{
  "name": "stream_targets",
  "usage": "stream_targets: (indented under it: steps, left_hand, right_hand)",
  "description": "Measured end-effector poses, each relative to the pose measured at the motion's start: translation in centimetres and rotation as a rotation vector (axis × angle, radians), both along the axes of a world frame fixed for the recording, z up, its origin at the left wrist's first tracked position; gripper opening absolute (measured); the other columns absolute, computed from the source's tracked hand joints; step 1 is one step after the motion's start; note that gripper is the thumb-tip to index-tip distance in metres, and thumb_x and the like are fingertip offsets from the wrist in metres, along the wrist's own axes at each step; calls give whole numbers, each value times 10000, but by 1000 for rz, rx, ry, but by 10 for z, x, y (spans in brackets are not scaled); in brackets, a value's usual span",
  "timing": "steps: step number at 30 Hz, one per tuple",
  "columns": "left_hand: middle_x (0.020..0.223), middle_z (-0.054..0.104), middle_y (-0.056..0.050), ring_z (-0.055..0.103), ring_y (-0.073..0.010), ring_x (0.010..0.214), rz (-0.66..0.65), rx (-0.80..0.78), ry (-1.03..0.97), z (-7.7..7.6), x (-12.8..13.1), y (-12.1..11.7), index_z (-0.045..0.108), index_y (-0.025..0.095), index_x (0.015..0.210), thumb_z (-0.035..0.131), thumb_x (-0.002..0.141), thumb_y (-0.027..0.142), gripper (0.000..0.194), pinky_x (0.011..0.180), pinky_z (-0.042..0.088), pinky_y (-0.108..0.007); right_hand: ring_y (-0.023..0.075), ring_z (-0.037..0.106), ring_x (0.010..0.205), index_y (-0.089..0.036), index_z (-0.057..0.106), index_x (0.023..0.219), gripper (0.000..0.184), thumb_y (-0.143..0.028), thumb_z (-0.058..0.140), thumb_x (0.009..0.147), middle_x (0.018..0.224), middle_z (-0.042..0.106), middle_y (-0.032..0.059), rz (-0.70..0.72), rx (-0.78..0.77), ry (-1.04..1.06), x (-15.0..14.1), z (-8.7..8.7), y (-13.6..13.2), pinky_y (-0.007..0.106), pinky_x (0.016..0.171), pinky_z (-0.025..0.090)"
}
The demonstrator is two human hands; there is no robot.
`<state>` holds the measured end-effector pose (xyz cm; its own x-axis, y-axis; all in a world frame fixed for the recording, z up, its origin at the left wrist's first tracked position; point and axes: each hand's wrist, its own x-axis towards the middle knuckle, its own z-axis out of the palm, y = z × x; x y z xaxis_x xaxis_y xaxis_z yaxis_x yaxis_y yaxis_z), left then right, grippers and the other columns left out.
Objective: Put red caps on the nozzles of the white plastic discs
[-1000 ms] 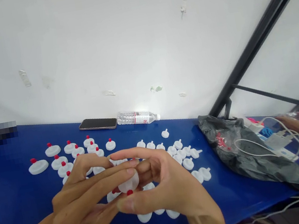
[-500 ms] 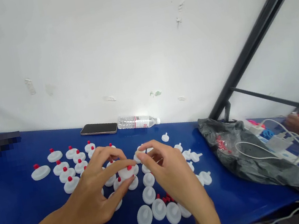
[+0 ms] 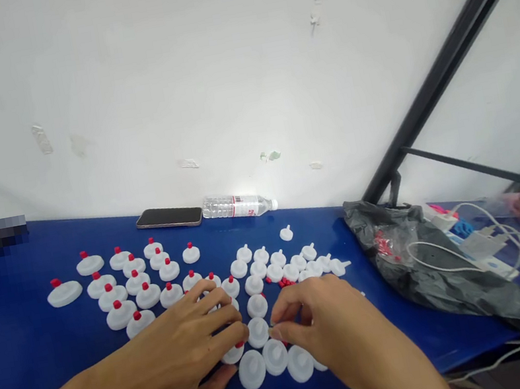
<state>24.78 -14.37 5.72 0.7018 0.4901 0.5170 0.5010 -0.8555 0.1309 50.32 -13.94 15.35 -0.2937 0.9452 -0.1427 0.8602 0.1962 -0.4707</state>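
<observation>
The left hand (image 3: pixel 189 361) half-curls round a red-capped white plastic disc (image 3: pixel 232 356), the right hand (image 3: pixel 337 332) nearly pinches, both grips unclear, and a stray knuckle could scatter crowded translucent plastic discs (image 3: pixel 252 371)!

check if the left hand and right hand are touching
Apart. The head view shows a white disc in the gap between the left hand and the right hand.

From my end of the link I could read no words, brands or numbers. The only print I picked out was on the label (image 3: pixel 245 206) of the clear bottle (image 3: pixel 216 207) lying on its side: red and dark marks, too small to decipher.
</observation>
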Motion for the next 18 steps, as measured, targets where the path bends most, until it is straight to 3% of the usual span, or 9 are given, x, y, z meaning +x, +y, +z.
stream_targets:
  steps: [3,10,13,16,18]
  left_hand:
    - [1077,802,-34,727,-282,1024,12,13,39,1,0,1,710,268,1247,753,998,166,272,1107,544,-459]
    - [1281,789,-60,705,-296,1184,-26,-54,-38,9,3,-7,704,261,1290,760,1013,222,285,1169,512,-444]
    - [1360,770,-66,678,-323,1280,32,-7,-19,4,7,-13,705,259,1287,897,1007,311,343,1173,500,-460]
    - [1379,740,-84,662,-347,1253,63,28,-11,-7,11,-15,707,247,1226,1064,880,425,528,1115,504,-488]
    - [1365,729,-92,658,-345,1233,59,43,-23,-13,13,-14,710,235,1194,1082,855,404,531,1100,503,-490]
  right_hand:
    - [274,837,819,-317,972,909,200,-164,872,989,878,931,8,-23,17,-28,7,-1,1,367,755,507]
    - [242,825,867,-325,982,919,252,-114,851,962,963,937,-3,-69,-109,-172,10,-1,12,354,759,473]
    - [257,838,926,-322,982,935,194,-153,894,972,1002,942,6,-95,-132,-210,3,-1,15,357,774,468]
    - [276,854,1022,-307,982,947,139,-179,934,973,1044,950,20,-77,-145,-239,-6,-3,17,356,797,465]
    - [274,862,1013,-283,976,931,143,-155,928,970,1019,952,30,-45,-158,-242,-12,-4,19,356,787,459]
